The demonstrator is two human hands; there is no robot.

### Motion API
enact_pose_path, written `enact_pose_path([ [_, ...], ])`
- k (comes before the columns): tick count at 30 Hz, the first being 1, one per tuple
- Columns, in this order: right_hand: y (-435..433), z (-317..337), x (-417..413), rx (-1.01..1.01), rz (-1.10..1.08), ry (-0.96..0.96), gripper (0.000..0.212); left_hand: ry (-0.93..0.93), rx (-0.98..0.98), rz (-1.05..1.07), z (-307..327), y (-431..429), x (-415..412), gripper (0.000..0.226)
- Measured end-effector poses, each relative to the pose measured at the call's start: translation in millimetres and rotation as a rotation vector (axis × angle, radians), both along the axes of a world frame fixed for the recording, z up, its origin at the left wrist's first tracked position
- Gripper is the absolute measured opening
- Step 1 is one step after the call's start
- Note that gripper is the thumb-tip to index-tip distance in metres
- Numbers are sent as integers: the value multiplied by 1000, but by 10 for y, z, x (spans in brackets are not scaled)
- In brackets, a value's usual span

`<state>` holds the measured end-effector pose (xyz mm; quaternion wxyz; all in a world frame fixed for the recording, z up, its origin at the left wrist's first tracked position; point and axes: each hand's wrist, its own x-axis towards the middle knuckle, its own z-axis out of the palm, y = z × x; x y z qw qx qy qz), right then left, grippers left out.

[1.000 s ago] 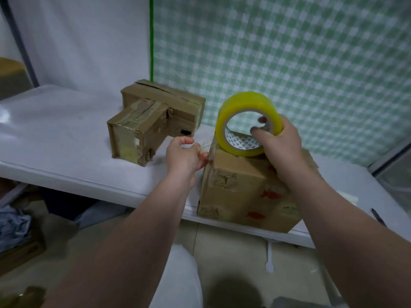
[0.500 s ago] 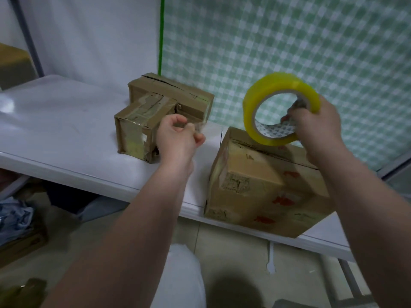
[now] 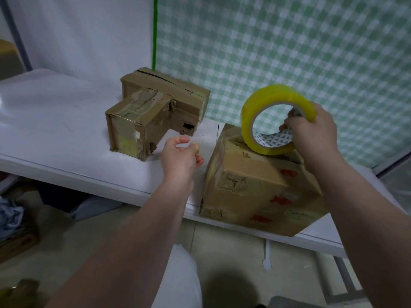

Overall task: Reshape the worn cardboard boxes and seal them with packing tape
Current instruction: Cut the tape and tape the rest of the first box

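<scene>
The right hand (image 3: pixel 315 138) grips the yellow packing-tape roll (image 3: pixel 273 92), on edge atop the large brown cardboard box (image 3: pixel 251 185) at 4 o'clock. The left hand (image 3: pixel 180 158), at its 9 o'clock, curls thumb to forefinger; whether it pinches tape is unclear. The strip is best drawn taut along the seam.

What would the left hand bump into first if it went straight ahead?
Probably the torn corner of the farther small box, ahead of the left hand. Depth is unclear; it might slip past toward the checked curtain.
</scene>
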<state>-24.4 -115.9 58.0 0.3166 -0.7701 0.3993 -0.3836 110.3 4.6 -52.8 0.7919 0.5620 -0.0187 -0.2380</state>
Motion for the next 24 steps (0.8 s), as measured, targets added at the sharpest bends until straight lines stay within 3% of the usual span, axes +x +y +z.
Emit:
enact_pose_path([
  [9, 61, -191, -26, 99, -79, -125, 19, 0, 98, -65, -129, -129, -98, 17],
  [14, 77, -224, -33, 161, -103, -150, 15, -224, 186, -91, -208, -193, -178, 20],
  [18, 89, -233, -35, 195, -110, -179, 15, -417, 310, -208, -196, -192, -152, 7],
  [22, 100, -227, -38, 207, -110, -189, 14, -436, 538, -406, -227, -118, -56, 29],
  [24, 99, -231, -37, 210, -105, -191, 13, -454, 539, -363, -162, -65, -44, 36],
])
